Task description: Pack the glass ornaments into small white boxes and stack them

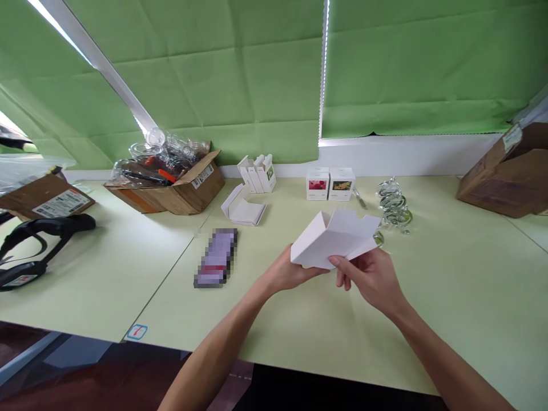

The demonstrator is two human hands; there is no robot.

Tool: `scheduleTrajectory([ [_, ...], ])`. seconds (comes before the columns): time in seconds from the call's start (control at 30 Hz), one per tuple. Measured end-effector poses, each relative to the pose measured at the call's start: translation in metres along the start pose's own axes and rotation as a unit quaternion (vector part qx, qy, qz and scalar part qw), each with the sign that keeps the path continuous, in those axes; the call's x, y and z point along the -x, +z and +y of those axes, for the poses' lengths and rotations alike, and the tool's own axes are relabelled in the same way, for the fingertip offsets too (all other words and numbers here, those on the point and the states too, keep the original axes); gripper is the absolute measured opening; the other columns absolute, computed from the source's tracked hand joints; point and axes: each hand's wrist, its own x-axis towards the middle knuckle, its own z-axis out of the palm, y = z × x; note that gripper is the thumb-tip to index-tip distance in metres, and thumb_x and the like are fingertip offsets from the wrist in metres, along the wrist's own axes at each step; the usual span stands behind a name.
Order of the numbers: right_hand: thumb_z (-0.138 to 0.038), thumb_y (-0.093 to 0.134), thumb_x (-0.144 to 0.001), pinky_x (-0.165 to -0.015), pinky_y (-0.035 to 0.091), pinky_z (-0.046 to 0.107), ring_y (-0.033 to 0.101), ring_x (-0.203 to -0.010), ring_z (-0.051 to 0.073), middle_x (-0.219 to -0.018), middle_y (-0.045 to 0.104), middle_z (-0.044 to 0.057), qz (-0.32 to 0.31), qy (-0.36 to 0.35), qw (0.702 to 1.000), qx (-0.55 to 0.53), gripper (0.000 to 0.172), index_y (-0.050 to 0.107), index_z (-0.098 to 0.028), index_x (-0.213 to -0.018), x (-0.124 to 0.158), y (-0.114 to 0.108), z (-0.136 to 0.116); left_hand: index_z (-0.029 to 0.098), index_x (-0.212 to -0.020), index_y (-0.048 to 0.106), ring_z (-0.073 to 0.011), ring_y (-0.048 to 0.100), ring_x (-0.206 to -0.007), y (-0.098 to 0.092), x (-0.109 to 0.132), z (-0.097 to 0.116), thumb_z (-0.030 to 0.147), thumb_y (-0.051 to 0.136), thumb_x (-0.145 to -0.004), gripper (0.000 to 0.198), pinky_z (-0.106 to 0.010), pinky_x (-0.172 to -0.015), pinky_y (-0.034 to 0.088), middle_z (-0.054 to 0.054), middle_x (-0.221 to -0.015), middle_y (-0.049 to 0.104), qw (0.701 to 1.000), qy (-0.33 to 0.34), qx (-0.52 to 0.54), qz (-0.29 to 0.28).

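Note:
Above the table, a white folding carton [331,237] is held between both hands, partly unfolded, with its flaps spread toward the right. My left hand [293,271] grips it from the left and below; most of those fingers are hidden behind the card. My right hand [370,277] pinches its lower edge, thumb on the near face. Beyond the carton stand two small white boxes, one with a red picture [317,184] and one with a yellow picture [341,184]. A slim pen-like item [359,198] lies beside them. Several clear glass pieces [393,202] sit to the right.
Flattened white cartons [257,174] stand at the back, near an open white carton [243,208]. A blurred phone [216,258] lies left of my hands. Cardboard boxes stand at the back left [171,191] and far right [507,171]. A black headset [40,245] rests far left.

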Motion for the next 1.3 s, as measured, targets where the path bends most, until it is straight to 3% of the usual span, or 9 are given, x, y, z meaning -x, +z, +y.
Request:
scheduleTrajectory([
  [0.17, -0.062, 0.073, -0.075, -0.031, 0.038, 0.026, 0.046, -0.032, 0.013, -0.038, 0.051, -0.003, 0.032, 0.02, 0.996, 0.081, 0.043, 0.064, -0.02, -0.075, -0.008, -0.022, 0.001, 0.022, -0.116, 0.058, -0.0269, 0.067, -0.108, -0.001, -0.002, -0.004, 0.038, 0.081, -0.075, 0.049, -0.037, -0.089, 0.055, -0.007, -0.115, 0.07, 0.999, 0.008, 0.048, -0.007],
  [0.33, -0.06, 0.072, -0.078, -0.037, 0.043, 0.026, 0.052, -0.04, 0.014, -0.048, 0.06, 0.001, 0.02, -0.014, 0.993, 0.119, 0.042, 0.064, -0.019, -0.071, -0.01, -0.038, 0.0, 0.021, -0.1, 0.052, -0.0263, 0.068, -0.105, -0.002, -0.005, -0.007, 0.041, 0.081, -0.075, 0.043, -0.038, -0.085, 0.056, -0.006, -0.11, 0.069, 0.997, 0.01, 0.075, -0.018],
  [0.67, -0.056, 0.07, -0.08, -0.044, 0.045, 0.028, 0.058, -0.05, 0.016, -0.064, 0.07, 0.004, 0.045, -0.092, 0.97, 0.222, 0.038, 0.067, -0.02, -0.07, -0.01, -0.045, 0.006, 0.021, -0.097, 0.05, -0.0216, 0.068, -0.099, 0.001, -0.006, -0.01, 0.037, 0.078, -0.079, 0.038, -0.038, -0.086, 0.055, -0.007, -0.109, 0.068, 0.994, 0.061, 0.089, -0.011],
  [0.83, -0.053, 0.071, -0.082, -0.043, 0.044, 0.028, 0.054, -0.048, 0.015, -0.063, 0.069, 0.004, 0.044, -0.109, 0.964, 0.24, 0.037, 0.065, -0.02, -0.068, -0.01, -0.045, 0.008, 0.022, -0.105, 0.052, -0.0207, 0.068, -0.097, 0.0, -0.005, -0.013, 0.039, 0.078, -0.08, 0.04, -0.038, -0.088, 0.056, -0.006, -0.111, 0.069, 0.996, 0.083, -0.005, 0.028],
  [1.0, -0.053, 0.069, -0.084, -0.043, 0.043, 0.028, 0.053, -0.047, 0.015, -0.06, 0.067, 0.003, 0.041, -0.119, 0.956, 0.265, 0.036, 0.065, -0.02, -0.07, -0.011, -0.049, 0.008, 0.023, -0.109, 0.055, -0.0207, 0.068, -0.1, -0.001, -0.004, -0.019, 0.043, 0.076, -0.082, 0.04, -0.035, -0.085, 0.057, -0.007, -0.118, 0.066, 0.972, 0.164, -0.144, 0.082],
  [1.1, -0.054, 0.068, -0.084, -0.044, 0.043, 0.028, 0.053, -0.047, 0.015, -0.058, 0.065, 0.002, 0.049, -0.127, 0.948, 0.287, 0.037, 0.063, -0.021, -0.07, -0.011, -0.05, 0.01, 0.024, -0.112, 0.053, -0.0186, 0.068, -0.097, 0.0, -0.004, -0.025, 0.042, 0.075, -0.083, 0.041, -0.032, -0.082, 0.057, -0.005, -0.115, 0.067, 0.966, 0.175, -0.155, 0.11],
  [1.3, -0.054, 0.067, -0.085, -0.045, 0.044, 0.029, 0.054, -0.047, 0.015, -0.058, 0.063, 0.001, 0.045, -0.131, 0.941, 0.31, 0.036, 0.063, -0.02, -0.073, -0.011, -0.048, 0.01, 0.024, -0.11, 0.056, -0.017, 0.07, -0.095, 0.001, -0.005, -0.024, 0.037, 0.069, -0.09, 0.027, -0.03, -0.08, 0.058, -0.005, -0.114, 0.068, 0.953, 0.212, -0.186, 0.109],
])
